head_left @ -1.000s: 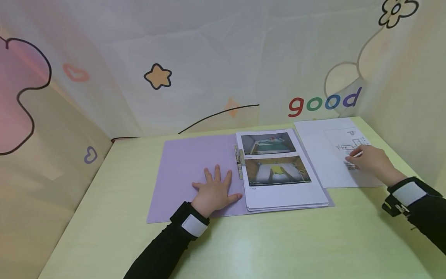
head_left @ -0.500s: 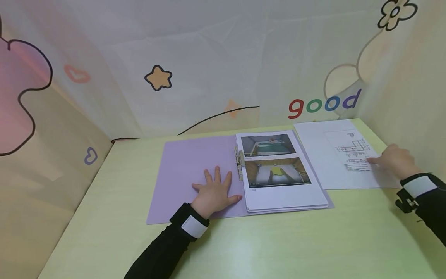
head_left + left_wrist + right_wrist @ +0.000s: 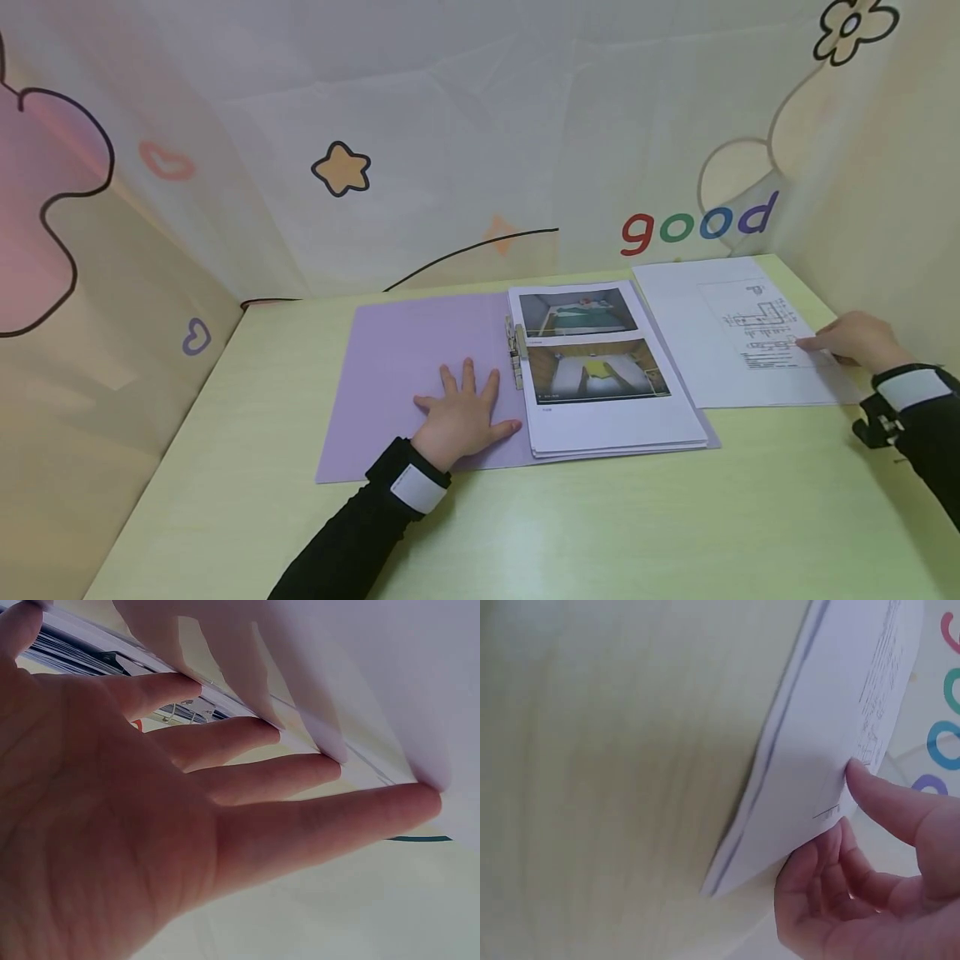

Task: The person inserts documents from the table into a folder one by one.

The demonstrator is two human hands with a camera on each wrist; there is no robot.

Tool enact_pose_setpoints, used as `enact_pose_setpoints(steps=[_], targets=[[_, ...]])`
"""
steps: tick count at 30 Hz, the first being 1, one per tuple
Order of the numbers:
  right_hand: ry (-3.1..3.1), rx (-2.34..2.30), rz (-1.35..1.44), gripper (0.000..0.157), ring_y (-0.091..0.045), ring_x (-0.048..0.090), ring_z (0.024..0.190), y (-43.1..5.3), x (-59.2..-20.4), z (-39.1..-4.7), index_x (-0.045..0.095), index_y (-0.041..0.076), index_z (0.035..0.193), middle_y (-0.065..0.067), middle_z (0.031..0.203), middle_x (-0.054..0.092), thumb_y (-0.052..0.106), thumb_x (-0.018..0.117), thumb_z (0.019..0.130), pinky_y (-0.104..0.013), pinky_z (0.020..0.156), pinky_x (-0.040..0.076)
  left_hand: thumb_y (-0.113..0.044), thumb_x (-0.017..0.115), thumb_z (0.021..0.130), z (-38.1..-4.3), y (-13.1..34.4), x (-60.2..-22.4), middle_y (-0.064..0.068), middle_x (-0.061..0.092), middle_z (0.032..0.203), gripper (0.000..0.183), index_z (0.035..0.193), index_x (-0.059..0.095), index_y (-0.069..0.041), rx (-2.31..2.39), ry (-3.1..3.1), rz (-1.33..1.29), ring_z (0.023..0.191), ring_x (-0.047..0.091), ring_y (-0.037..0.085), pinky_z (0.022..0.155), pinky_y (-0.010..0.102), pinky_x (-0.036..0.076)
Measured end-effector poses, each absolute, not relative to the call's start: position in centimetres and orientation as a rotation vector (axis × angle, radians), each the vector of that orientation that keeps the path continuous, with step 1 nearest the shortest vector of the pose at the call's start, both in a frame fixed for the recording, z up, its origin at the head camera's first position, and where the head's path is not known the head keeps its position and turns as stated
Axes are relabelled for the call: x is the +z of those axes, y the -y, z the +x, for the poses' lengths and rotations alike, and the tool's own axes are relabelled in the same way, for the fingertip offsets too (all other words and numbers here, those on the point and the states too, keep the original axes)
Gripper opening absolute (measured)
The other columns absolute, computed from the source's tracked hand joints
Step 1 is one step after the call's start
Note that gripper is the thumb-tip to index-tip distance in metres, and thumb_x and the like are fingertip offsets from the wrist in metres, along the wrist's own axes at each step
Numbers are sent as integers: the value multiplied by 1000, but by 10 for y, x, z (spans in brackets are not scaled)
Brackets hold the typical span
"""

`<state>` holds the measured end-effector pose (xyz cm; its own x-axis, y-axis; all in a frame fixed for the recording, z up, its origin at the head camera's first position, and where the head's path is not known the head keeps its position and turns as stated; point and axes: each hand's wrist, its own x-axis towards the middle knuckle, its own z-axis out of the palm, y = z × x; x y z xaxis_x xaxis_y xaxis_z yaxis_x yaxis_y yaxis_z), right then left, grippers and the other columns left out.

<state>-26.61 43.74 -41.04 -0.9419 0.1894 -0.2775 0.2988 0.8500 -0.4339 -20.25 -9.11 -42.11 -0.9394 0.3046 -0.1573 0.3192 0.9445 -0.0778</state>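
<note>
A purple folder (image 3: 420,342) lies spread flat on the table, and my left hand (image 3: 456,423) rests on its left cover with fingers splayed. The left wrist view shows the straight fingers (image 3: 285,817) touching that cover. Clipped into the folder's right side is a stack of printed pages (image 3: 615,425), held by a metal clip (image 3: 516,350). Farther right lie white printed sheets (image 3: 675,304). My right hand (image 3: 862,340) pinches their right edge: thumb on top of the paper (image 3: 795,802), other fingers curled at or under the edge.
The pale yellow-green table (image 3: 600,533) runs back to a patterned curtain (image 3: 465,150) with coloured "good" lettering. Similar cloth hangs at both sides, the right one close to my right hand. The loose sheets lie against the folder's right edge.
My right hand has moved right, from over the sheets' printed drawing to their right edge, and now pinches it. The left hand has stayed in place on the folder.
</note>
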Motion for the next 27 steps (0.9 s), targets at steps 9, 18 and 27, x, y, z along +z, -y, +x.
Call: enact_pose_setpoints(steps=[9, 18, 27], targets=[[-2793, -865, 463, 63, -28, 53, 73, -456, -421, -274, 61, -18, 99, -10, 75, 61, 36, 79, 74, -32, 61, 42, -73, 39, 86, -203, 91, -422, 24, 20, 153, 86, 151, 28, -19, -169, -2961, 485, 133, 21, 56, 75, 75, 34], [-2808, -850, 472, 59, -30, 52, 76, -455, -422, -276, 61, -17, 100, -20, 84, 60, 34, 78, 75, -30, 59, 43, -74, 39, 85, -205, 90, -424, 24, 19, 153, 86, 151, 27, -19, -162, -2949, 475, 134, 20, 56, 76, 76, 33], [-2837, -818, 421, 58, -31, 53, 74, -449, -417, -271, 59, -19, 100, -21, 83, 60, 31, 78, 77, -35, 63, 43, -74, 39, 85, -206, 90, -424, 24, 18, 153, 86, 151, 27, -20, -159, -2944, 469, 134, 19, 56, 75, 76, 33]])
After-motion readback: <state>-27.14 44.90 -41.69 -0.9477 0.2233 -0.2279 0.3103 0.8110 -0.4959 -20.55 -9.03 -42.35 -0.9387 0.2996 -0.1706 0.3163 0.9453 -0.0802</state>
